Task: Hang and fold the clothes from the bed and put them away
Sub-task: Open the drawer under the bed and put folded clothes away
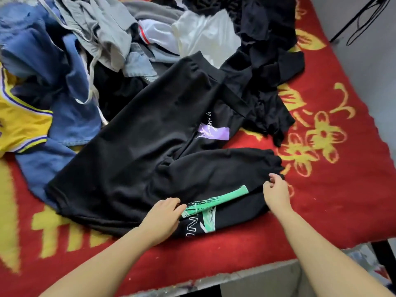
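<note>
Left hand (pixel 162 215) flat on black trousers (pixel 137 151) — right hand (pixel 276 191) pinching cuff, fingertips hidden.

Black cables (pixel 368 20) on grey floor (pixel 364 61)

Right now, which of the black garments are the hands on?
The black one with green and purple prints, spread nearest the bed edge. Left hand rests by the green print; right hand pinches its cuff. The plain black garment lies untouched.

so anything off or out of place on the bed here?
Nothing damaged or spilled. The black sweatshirt lies spread askew on the red blanket, one sleeve folded across; the left hand rests on it and the right hand pinches the cuff. The unsorted pile behind is jumbled, as expected.
</note>
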